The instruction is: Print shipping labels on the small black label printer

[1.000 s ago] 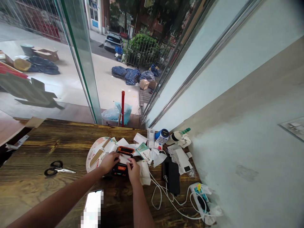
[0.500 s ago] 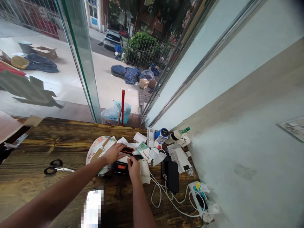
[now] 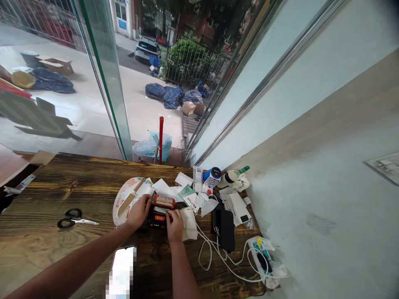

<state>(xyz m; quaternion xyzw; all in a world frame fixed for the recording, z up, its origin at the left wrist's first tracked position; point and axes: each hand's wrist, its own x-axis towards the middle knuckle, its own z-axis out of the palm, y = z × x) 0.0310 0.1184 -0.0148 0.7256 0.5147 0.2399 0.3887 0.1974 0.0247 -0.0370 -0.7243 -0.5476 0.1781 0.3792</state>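
Note:
On the wooden table stands a small black-and-orange label printer (image 3: pixel 158 219), its panel lit. Behind the panel its orange-rimmed lid (image 3: pixel 163 202) is tipped back, and a strip of white paper (image 3: pixel 161 210) lies across the opening. My left hand (image 3: pixel 139 214) is closed against the printer's left side, fingertips by the lid. At the right front corner, my right hand (image 3: pixel 175 225) has its fingers curled at the paper's end and the casing. Whether it pinches the paper itself is hidden. Beneath my left hand's far side lies a round patterned fan (image 3: pixel 118 203) with papers on it.
Black-handled scissors (image 3: pixel 75 220) lie to the left, and a bright phone (image 3: pixel 121 268) is in front. To the right are a green-and-white card box (image 3: pixel 188 197), a black case (image 3: pixel 227 230), white cables (image 3: pixel 212 249) and a power strip (image 3: pixel 262 261). A blue cylinder (image 3: pixel 213 177) stands behind.
My left hand has drawn back from over the printer to its left side, uncovering the tipped-back lid. My right hand has shifted slightly down and stays at the printer's right corner.

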